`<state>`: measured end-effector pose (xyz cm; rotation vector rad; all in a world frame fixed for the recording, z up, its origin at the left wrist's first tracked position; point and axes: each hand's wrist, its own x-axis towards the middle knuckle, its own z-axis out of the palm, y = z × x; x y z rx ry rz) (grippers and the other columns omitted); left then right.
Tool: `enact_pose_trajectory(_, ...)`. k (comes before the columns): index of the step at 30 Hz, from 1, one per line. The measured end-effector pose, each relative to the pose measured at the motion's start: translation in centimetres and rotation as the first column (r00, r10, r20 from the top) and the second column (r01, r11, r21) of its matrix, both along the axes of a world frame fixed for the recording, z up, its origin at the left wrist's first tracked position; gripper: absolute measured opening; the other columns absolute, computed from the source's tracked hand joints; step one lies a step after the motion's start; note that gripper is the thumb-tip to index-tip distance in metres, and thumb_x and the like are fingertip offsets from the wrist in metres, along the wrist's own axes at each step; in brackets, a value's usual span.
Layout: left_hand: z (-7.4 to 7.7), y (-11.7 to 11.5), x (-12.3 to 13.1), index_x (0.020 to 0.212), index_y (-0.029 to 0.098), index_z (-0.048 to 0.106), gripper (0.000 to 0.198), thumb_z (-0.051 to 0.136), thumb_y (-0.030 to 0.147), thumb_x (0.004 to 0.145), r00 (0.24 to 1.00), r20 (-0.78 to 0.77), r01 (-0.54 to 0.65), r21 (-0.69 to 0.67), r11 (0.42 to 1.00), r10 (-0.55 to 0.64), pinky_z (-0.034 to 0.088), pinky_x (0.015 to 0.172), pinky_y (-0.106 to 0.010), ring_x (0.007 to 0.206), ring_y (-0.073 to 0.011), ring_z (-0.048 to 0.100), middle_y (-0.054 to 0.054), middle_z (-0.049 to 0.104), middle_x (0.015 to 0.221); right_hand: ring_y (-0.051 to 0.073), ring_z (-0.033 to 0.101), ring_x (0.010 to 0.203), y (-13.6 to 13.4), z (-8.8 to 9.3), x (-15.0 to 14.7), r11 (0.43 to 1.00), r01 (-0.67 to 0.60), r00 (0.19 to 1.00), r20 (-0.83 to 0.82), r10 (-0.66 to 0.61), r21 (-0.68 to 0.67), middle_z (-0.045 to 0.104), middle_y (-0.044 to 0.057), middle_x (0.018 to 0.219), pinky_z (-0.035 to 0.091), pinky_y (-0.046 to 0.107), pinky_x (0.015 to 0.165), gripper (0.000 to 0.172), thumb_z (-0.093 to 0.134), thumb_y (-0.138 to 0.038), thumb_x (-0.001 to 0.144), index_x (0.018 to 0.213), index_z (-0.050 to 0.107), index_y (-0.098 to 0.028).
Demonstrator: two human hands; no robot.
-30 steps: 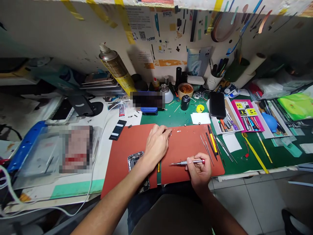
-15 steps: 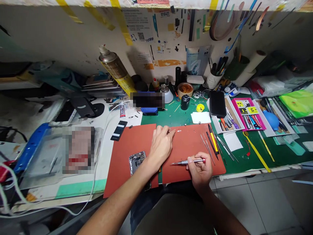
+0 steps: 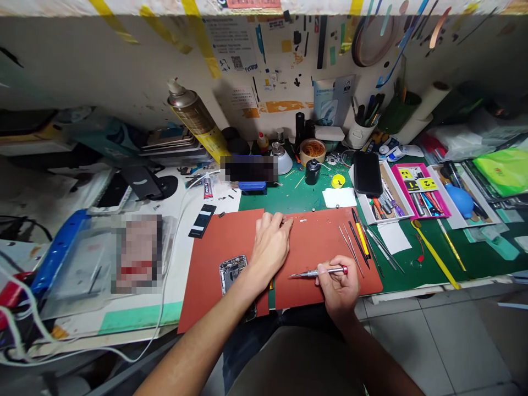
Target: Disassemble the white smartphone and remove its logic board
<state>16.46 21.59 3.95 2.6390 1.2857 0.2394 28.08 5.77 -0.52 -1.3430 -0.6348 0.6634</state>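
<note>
My right hand (image 3: 340,286) grips a slim precision screwdriver (image 3: 306,273) with a silvery shaft and a red end. Its tip points left, over the reddish-brown mat (image 3: 325,247). My left hand (image 3: 271,242) reaches to the mat's far part, with fingers bent and fingertips together near the small white bits. Whatever lies under those fingertips is hidden. Below my left forearm lies an opened phone housing (image 3: 231,269) with metal frame and inner parts showing; the forearm covers part of it.
Tweezers (image 3: 350,247) and a yellow-black pen-like tool (image 3: 359,236) lie on the mat's right side. Beyond are a black phone (image 3: 368,173) and a pink tool tray (image 3: 439,203). A spray can (image 3: 198,118) stands at back left, and a white cable (image 3: 163,286) crosses the left side.
The view has shifted slightly. Both hands keep nearly the same places, and the screwdriver stays in my right hand.
</note>
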Motion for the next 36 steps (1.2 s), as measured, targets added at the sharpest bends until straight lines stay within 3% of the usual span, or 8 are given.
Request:
enact_pose_trajectory(5, 0.2, 0.1, 0.3, 0.131, 0.020, 0.072, 0.039, 0.041, 0.014, 0.109, 1.000, 0.008, 0.002, -0.003, 1.000, -0.002, 0.037, 0.087, -0.043, 0.102, -0.0307, 0.046, -0.013, 0.066, 0.116, 0.014, 0.068, 0.059, 0.1, 0.1, 0.1, 1.000, -0.003, 1.000, 0.005, 0.003, 0.011, 0.068, -0.004, 0.074, 0.060, 0.027, 0.061, 0.024, 0.075, -0.034, 0.099, 0.107, 0.053, -0.025)
enact_pose_trajectory(10, 1.5, 0.6, -1.3, 0.129, 0.024, 0.075, 0.036, 0.043, 0.023, 0.112, 0.990, 0.139, -0.017, -0.021, 1.000, 0.020, 0.039, 0.087, -0.043, 0.103, -0.0291, 0.051, -0.011, 0.069, 0.117, 0.013, 0.067, 0.055, 0.2, 0.3, 0.2, 1.000, 0.010, 1.000, 0.005, -0.010, 0.020, 0.068, -0.005, 0.071, 0.060, 0.026, 0.059, 0.026, 0.075, -0.035, 0.098, 0.106, 0.053, -0.025)
enact_pose_trajectory(16, 4.0, 0.3, -6.4, 0.120, 0.023, 0.078, 0.031, 0.050, 0.031, 0.111, 0.925, 0.356, -0.142, -0.004, 0.990, 0.134, 0.046, 0.093, -0.043, 0.104, -0.0254, 0.060, -0.007, 0.072, 0.108, 0.013, 0.067, 0.052, 0.4, 0.3, 0.4, 0.999, 0.044, 0.999, 0.023, -0.044, 0.032, 0.067, -0.006, 0.067, 0.058, 0.024, 0.056, 0.029, 0.079, -0.035, 0.096, 0.106, 0.054, -0.024)
enact_pose_trajectory(21, 4.6, -3.2, -12.3, 0.087, 0.021, 0.073, 0.029, 0.060, 0.038, 0.106, 0.821, 0.484, -0.333, -0.025, 0.943, 0.302, 0.051, 0.088, -0.035, 0.091, -0.0194, 0.067, -0.004, 0.071, 0.094, 0.014, 0.070, 0.053, 0.2, 0.9, 0.8, 1.000, 0.024, 0.999, 0.044, -0.024, 0.011, 0.069, -0.005, 0.070, 0.059, 0.024, 0.056, 0.035, 0.085, -0.039, 0.092, 0.104, 0.056, -0.023)
enact_pose_trajectory(26, 2.4, -9.3, -16.9, 0.083, 0.022, 0.067, 0.027, 0.063, 0.042, 0.100, 0.674, 0.479, -0.546, -0.188, 0.816, 0.562, 0.051, 0.074, -0.029, 0.074, -0.0162, 0.067, -0.001, 0.072, 0.080, 0.017, 0.073, 0.057, 0.3, 1.1, 0.8, 0.998, 0.038, 0.989, 0.142, -0.031, -0.048, 0.074, -0.001, 0.074, 0.061, 0.027, 0.056, 0.039, 0.091, -0.040, 0.086, 0.099, 0.059, -0.022)
enact_pose_trajectory(30, 0.2, -14.4, -17.6, 0.091, 0.023, 0.064, 0.028, 0.064, 0.050, 0.097, 0.523, 0.451, -0.636, -0.358, 0.684, 0.723, 0.050, 0.066, -0.027, 0.063, -0.0151, 0.065, 0.002, 0.069, 0.070, 0.020, 0.077, 0.066, 0.2, 1.0, 0.5, 0.995, 0.046, 0.964, 0.264, -0.021, -0.089, 0.080, 0.006, 0.086, 0.066, 0.034, 0.066, 0.037, 0.094, -0.040, 0.081, 0.094, 0.065, -0.020)
enact_pose_trajectory(33, -1.1, -17.4, -16.8, 0.088, 0.025, 0.053, 0.034, 0.060, 0.057, 0.100, 0.441, 0.366, -0.598, -0.562, 0.572, 0.820, 0.045, 0.057, -0.026, 0.053, -0.0139, 0.059, 0.005, 0.064, 0.062, 0.024, 0.079, 0.077, -0.1, 1.2, 0.4, 0.991, 0.033, 0.932, 0.362, 0.016, -0.129, 0.082, 0.009, 0.093, 0.066, 0.038, 0.073, 0.034, 0.094, -0.041, 0.081, 0.092, 0.071, -0.018)
enact_pose_trajectory(36, -2.4, -19.1, -15.7, 0.096, 0.026, 0.047, 0.036, 0.057, 0.060, 0.102, 0.369, 0.325, -0.434, -0.768, 0.471, 0.871, 0.048, 0.057, -0.026, 0.055, -0.0150, 0.065, 0.004, 0.071, 0.069, 0.024, 0.079, 0.085, -0.5, 1.3, 0.2, 0.986, -0.020, 0.906, 0.414, 0.087, -0.163, 0.082, 0.011, 0.098, 0.065, 0.035, 0.074, 0.032, 0.092, -0.042, 0.083, 0.086, 0.071, -0.018)
